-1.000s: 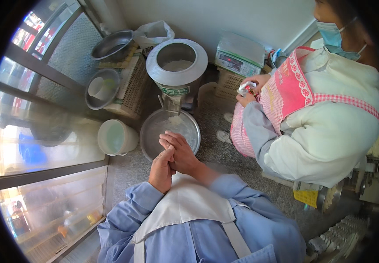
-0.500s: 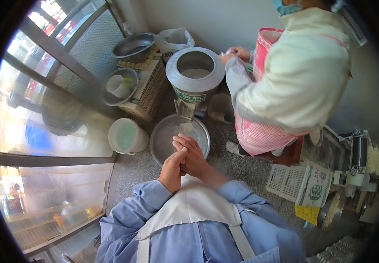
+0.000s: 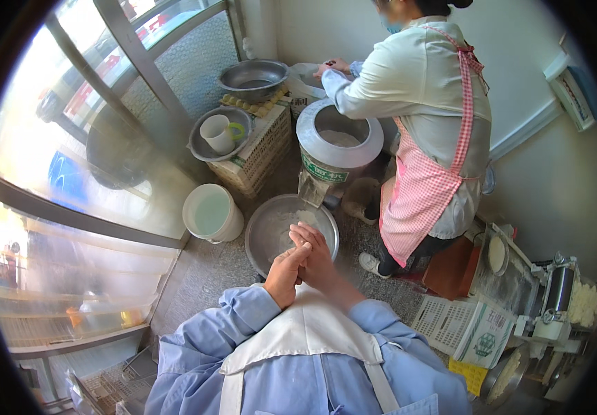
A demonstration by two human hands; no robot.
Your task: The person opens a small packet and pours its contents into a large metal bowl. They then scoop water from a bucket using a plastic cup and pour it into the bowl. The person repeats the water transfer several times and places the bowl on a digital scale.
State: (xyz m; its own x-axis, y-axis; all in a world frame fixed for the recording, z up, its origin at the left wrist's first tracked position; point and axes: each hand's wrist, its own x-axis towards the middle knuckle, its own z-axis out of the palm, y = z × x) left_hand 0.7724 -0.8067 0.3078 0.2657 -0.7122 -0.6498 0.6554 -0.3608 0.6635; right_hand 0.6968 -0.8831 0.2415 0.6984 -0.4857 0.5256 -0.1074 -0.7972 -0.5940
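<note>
In front of my apron, my left hand (image 3: 285,279) and my right hand (image 3: 318,257) are clasped together. The left fingers close round the right hand, whose fingers lie pressed together over them. Whether anything sits between the palms is hidden. Just beyond and beneath them is a wide metal basin (image 3: 262,235) on the floor, with some white powder (image 3: 304,220) in it. Over its far rim juts the metal spout (image 3: 312,188) of a round metal machine (image 3: 343,153), which has pale powder inside its open top.
A white bucket (image 3: 212,211) of pale liquid stands left of the basin. Behind it, a crate (image 3: 264,149) carries metal bowls and a white cup (image 3: 217,134). A co-worker (image 3: 423,104) in a pink checked apron stands right of the machine. A roller machine (image 3: 557,297) is at far right.
My view has shifted, so the scene sits lower and further right. The co-worker has turned and leans left, hands now over the bag behind the machine. My hands stay clasped.
</note>
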